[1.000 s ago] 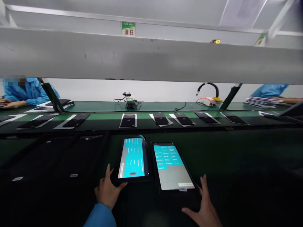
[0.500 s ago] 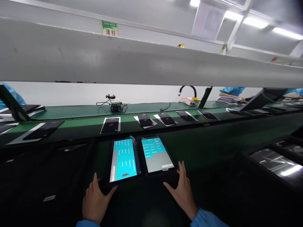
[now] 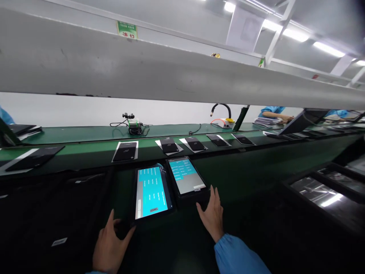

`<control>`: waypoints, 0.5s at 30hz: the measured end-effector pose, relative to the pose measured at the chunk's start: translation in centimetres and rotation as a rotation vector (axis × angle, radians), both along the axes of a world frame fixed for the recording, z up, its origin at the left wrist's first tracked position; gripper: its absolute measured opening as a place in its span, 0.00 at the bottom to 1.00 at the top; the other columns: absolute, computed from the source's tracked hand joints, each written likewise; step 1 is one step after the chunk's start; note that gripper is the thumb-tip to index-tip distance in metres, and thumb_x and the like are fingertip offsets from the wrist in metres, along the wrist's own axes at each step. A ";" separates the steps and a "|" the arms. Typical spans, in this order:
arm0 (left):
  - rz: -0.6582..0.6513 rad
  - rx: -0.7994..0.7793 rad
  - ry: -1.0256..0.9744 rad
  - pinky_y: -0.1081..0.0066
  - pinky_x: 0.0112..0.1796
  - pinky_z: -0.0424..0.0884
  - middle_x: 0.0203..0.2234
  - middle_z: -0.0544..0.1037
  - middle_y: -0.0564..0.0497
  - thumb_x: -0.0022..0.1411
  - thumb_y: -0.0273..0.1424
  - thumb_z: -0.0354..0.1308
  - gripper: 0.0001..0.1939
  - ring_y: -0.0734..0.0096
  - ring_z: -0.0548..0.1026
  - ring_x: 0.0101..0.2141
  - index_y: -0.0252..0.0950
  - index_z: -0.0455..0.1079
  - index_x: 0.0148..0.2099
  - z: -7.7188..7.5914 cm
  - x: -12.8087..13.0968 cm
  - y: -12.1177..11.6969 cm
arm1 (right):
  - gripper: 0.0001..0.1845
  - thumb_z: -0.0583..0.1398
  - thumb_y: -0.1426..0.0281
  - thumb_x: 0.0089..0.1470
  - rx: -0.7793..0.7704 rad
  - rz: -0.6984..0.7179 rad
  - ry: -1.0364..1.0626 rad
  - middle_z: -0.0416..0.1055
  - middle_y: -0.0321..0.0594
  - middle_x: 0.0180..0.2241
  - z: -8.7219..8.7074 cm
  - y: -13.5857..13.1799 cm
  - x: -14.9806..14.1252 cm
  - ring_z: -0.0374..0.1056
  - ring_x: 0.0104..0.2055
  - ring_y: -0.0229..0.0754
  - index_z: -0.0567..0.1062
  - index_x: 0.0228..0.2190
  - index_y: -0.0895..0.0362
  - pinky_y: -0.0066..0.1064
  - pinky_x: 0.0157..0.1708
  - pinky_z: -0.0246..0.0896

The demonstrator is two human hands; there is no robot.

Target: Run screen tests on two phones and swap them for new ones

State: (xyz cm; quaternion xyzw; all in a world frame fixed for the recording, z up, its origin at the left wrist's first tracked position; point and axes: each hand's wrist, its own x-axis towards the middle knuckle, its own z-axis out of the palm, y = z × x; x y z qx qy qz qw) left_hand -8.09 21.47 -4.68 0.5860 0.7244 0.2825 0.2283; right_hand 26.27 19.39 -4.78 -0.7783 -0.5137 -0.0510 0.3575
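The left hand (image 3: 110, 245) is spread open on the dark worktop (image 3: 171, 247), its thumb and forefinger set about the near left corner of the left tablet (image 3: 151, 192), whose screen is lit cyan; nothing is gripped. Just beside it, the right tablet (image 3: 186, 179) lies with its lit screen facing up. The right hand (image 3: 212, 213) is held open with fingers loosely splayed, its fingertips touching that tablet's near right corner, and nothing is clasped.

An electronics factory line: dark devices (image 3: 124, 152) spaced along a green conveyor belt (image 3: 85, 150), blue-sleeved workers (image 3: 272, 112) opposite.
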 end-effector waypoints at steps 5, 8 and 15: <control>0.016 0.094 0.122 0.49 0.51 0.63 0.49 0.71 0.44 0.50 0.55 0.49 0.48 0.43 0.63 0.52 0.33 0.46 0.66 0.7 0.5 -0.6 | 0.39 0.51 0.62 0.56 0.031 -0.021 -0.002 0.44 0.59 0.62 0.0 0.1 0.0 0.51 0.60 0.65 0.43 0.64 0.59 0.55 0.50 0.56; 0.072 0.294 0.217 0.48 0.52 0.62 0.49 0.67 0.37 0.58 0.50 0.42 0.37 0.41 0.62 0.52 0.30 0.54 0.62 1.3 1.0 -1.6 | 0.38 0.51 0.63 0.56 0.068 -0.022 0.007 0.45 0.59 0.61 -0.4 0.3 0.2 0.50 0.60 0.65 0.43 0.63 0.59 0.55 0.50 0.56; 0.313 0.358 0.281 0.35 0.50 0.59 0.50 0.66 0.36 0.62 0.47 0.37 0.29 0.32 0.60 0.53 0.36 0.61 0.57 3.0 0.6 -3.4 | 0.35 0.50 0.65 0.56 0.172 0.033 0.036 0.45 0.57 0.60 -0.7 0.3 0.4 0.48 0.61 0.62 0.45 0.63 0.61 0.53 0.54 0.54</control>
